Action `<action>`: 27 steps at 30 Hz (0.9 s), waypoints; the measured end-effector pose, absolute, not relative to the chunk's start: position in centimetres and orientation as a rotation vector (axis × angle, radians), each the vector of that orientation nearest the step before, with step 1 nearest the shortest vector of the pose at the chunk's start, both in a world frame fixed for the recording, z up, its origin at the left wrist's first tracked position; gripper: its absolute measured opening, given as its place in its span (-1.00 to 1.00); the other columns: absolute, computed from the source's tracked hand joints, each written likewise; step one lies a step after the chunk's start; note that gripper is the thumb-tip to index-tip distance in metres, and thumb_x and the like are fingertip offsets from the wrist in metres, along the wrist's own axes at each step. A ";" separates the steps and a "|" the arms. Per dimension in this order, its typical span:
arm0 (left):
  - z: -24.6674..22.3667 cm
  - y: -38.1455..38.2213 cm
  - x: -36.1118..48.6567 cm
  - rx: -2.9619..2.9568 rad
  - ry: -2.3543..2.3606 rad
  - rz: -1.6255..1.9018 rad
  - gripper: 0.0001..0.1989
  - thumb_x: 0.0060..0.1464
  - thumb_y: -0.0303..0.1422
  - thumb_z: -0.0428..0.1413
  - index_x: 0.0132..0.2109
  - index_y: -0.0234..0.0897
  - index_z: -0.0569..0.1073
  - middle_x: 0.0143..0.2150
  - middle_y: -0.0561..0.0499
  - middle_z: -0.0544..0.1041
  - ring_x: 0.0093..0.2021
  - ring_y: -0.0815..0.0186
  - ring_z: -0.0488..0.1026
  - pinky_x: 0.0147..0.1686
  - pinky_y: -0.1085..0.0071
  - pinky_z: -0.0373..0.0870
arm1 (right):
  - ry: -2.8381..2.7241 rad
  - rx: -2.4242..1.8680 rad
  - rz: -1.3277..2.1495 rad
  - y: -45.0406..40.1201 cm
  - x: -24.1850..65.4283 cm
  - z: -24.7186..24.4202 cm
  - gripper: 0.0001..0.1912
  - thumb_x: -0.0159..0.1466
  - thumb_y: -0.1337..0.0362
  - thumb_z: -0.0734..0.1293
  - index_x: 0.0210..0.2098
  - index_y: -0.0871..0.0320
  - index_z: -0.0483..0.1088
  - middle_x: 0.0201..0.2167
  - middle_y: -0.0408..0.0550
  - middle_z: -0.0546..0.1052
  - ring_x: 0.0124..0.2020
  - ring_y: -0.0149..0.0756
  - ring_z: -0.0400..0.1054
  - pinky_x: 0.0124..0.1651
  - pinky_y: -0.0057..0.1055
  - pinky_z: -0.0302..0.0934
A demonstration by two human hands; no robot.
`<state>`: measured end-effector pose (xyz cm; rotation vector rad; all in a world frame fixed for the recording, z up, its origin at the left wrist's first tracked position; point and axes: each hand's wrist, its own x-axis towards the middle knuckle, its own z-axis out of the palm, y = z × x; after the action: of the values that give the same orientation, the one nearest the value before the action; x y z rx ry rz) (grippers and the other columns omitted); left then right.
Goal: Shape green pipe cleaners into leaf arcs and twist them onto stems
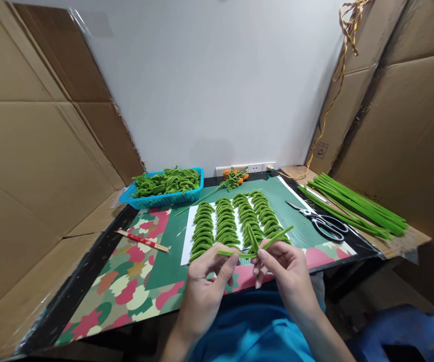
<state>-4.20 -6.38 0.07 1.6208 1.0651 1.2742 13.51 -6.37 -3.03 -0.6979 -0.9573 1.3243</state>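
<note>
Between my two hands, over the table's front edge, is a green pipe cleaner piece (253, 240) with a pointed loop standing up and an end sticking out to each side. My left hand (209, 279) pinches the left end between thumb and fingers. The thumb and fingers of my right hand (281, 266) are closed on the base of the loop, and the other end points up to the right. Just beyond, four columns of bent green pieces (226, 221) lie on a white sheet (187, 241).
A blue basket (164, 199) of green pieces stands at the back left. Behind the columns lies an orange and green bundle (235, 178). Black scissors (324, 222) and long green stems (360, 203) are at the right, wrapped chopsticks (142, 240) at the left. Cardboard walls flank the table.
</note>
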 end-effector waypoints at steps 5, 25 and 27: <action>0.2 -5.9 -4.2 1.666 1.111 1.320 -0.69 0.36 -0.19 0.19 -0.31 -0.30 0.59 -0.42 0.06 0.49 -0.56 0.44 0.43 -0.55 0.53 0.34 | -1.108 -0.728 1.393 -6.7 13.2 -2.7 -0.66 0.32 0.01 0.52 -0.30 0.20 0.57 -0.45 -0.04 0.59 -0.50 -0.30 0.48 -0.47 -0.41 0.47; -2.2 -5.6 -2.5 1.884 1.145 1.247 -0.76 0.41 -0.30 0.12 -0.25 -0.25 0.56 -0.24 -0.02 0.51 -0.27 0.33 0.48 -0.30 0.52 0.40 | -1.606 -1.137 0.952 -7.1 13.3 -2.8 -0.73 0.46 0.31 0.27 -0.33 0.15 0.54 -0.44 -0.04 0.59 -0.44 -0.27 0.47 -0.38 -0.42 0.26; -2.2 -5.6 -2.5 1.963 1.182 1.218 -0.74 0.42 -0.31 0.09 -0.28 -0.25 0.52 -0.26 -0.01 0.51 -0.25 0.31 0.48 -0.23 0.49 0.38 | -1.734 -1.193 0.817 -7.4 13.9 -2.2 -0.74 0.47 0.37 0.24 -0.30 0.13 0.51 -0.36 -0.03 0.61 -0.37 -0.25 0.49 -0.31 -0.40 0.23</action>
<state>-2.51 -5.65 -2.21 1.9633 1.1821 1.2183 13.88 -7.36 -2.23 -1.1933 -1.7337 0.8175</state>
